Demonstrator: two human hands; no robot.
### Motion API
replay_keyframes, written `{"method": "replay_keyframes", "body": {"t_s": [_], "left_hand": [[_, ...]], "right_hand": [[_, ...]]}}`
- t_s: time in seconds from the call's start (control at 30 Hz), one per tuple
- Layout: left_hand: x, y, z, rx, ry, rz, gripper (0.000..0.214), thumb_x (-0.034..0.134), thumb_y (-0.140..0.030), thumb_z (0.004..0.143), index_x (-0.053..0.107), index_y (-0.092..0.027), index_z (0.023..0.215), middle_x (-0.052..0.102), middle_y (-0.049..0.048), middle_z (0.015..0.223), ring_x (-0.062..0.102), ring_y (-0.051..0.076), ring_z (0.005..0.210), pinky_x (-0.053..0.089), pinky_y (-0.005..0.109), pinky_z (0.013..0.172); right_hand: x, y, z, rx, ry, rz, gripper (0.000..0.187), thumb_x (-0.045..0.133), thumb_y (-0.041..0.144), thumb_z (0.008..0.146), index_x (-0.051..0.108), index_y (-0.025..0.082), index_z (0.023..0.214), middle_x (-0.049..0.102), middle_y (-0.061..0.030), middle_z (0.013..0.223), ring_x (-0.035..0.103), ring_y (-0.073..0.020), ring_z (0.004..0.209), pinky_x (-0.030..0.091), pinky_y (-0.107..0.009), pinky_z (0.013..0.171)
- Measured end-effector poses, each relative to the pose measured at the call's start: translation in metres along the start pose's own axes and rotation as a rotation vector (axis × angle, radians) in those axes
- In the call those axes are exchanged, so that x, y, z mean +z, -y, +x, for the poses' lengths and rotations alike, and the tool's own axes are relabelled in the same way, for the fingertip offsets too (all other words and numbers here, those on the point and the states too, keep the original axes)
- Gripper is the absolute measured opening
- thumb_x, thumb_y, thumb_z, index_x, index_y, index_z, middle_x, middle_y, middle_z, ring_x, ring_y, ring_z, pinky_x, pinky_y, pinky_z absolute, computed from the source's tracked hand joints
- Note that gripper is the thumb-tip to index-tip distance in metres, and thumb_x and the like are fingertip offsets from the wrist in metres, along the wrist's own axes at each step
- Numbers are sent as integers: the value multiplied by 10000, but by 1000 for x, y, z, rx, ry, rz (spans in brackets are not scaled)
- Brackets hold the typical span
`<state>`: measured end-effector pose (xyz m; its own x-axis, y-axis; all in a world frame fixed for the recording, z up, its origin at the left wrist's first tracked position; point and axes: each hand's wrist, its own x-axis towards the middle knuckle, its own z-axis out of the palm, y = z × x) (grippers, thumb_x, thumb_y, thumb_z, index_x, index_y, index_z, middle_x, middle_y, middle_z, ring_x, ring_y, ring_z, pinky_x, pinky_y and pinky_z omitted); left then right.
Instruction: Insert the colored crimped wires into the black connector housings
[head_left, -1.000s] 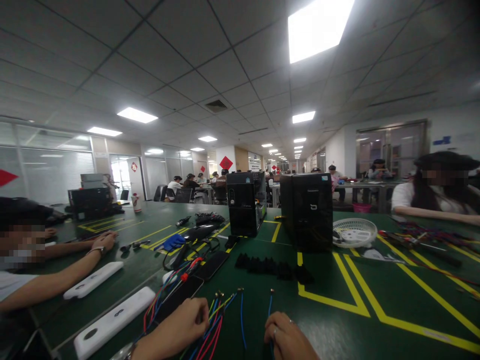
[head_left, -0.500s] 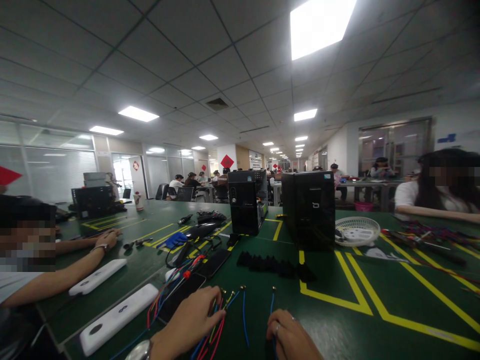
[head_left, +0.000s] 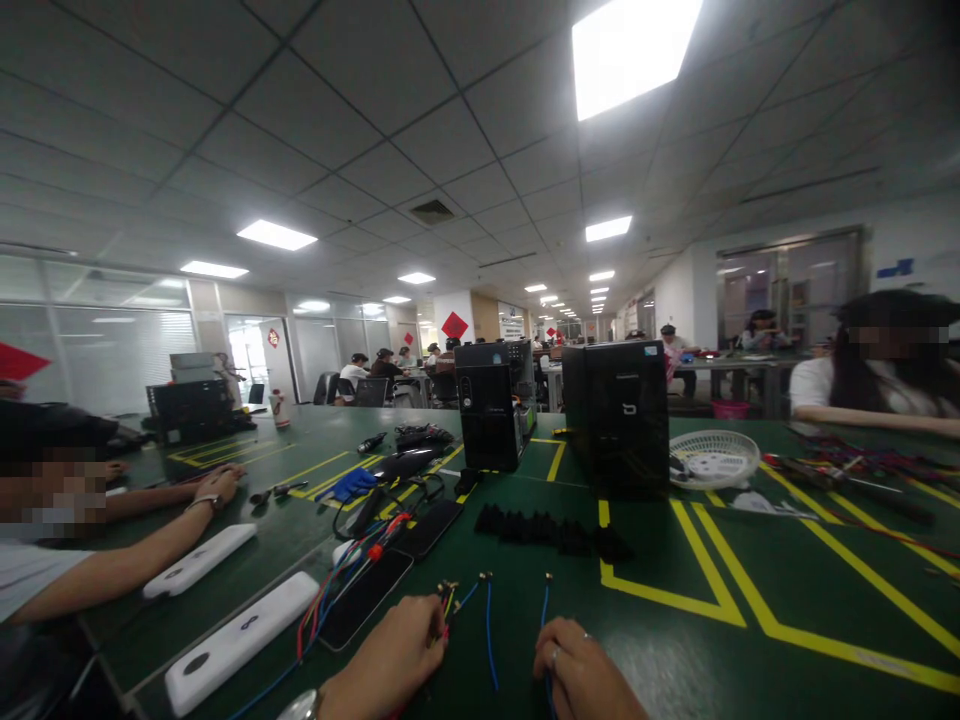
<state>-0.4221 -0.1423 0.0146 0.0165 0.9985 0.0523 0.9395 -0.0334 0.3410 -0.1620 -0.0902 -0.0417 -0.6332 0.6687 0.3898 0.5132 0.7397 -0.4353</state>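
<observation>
At the bottom edge, my left hand (head_left: 394,655) is closed around a bundle of coloured wires (head_left: 448,600) with metal tips sticking out past the fingers. My right hand (head_left: 574,668), a ring on one finger, is closed on a single blue wire (head_left: 544,598) that runs away from me on the green table (head_left: 675,640). Another blue wire (head_left: 487,630) lies loose between the two hands. A black phone (head_left: 365,598) lies just beyond my left hand, beside more red and blue wires (head_left: 330,590).
Two black computer towers (head_left: 616,415) (head_left: 491,403) stand mid-table, with a row of black parts (head_left: 540,528) in front and a white basket (head_left: 712,458) to the right. Two white oblong devices (head_left: 240,640) (head_left: 199,560) lie left by a seated person's arm (head_left: 112,565). Another person sits far right (head_left: 877,380).
My left hand has gathered the spread wires into a tighter bunch and drawn slightly back. The view has tilted a little. My right hand stays in place on the blue wire.
</observation>
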Motion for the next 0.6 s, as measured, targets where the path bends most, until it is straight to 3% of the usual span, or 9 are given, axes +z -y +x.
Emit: {"method": "replay_keyframes", "body": {"t_s": [0.23, 0.6], "left_hand": [[3, 9, -4, -12, 38, -46, 212, 558, -321, 759, 599, -211, 936, 642, 29, 886, 568, 183, 813, 376, 271, 687], [3, 10, -8, -16, 28, -58, 245, 549, -291, 774, 599, -230, 1006, 650, 31, 899, 576, 186, 820, 392, 274, 714]], "right_hand": [[-12, 13, 1, 45, 34, -9, 394, 378, -94, 703, 643, 160, 847, 639, -62, 989, 572, -181, 915, 443, -282, 806], [-12, 11, 0, 42, 32, 10, 379, 378, -81, 726, 641, 165, 843, 639, -59, 993, 570, -183, 925, 441, -293, 815]]}}
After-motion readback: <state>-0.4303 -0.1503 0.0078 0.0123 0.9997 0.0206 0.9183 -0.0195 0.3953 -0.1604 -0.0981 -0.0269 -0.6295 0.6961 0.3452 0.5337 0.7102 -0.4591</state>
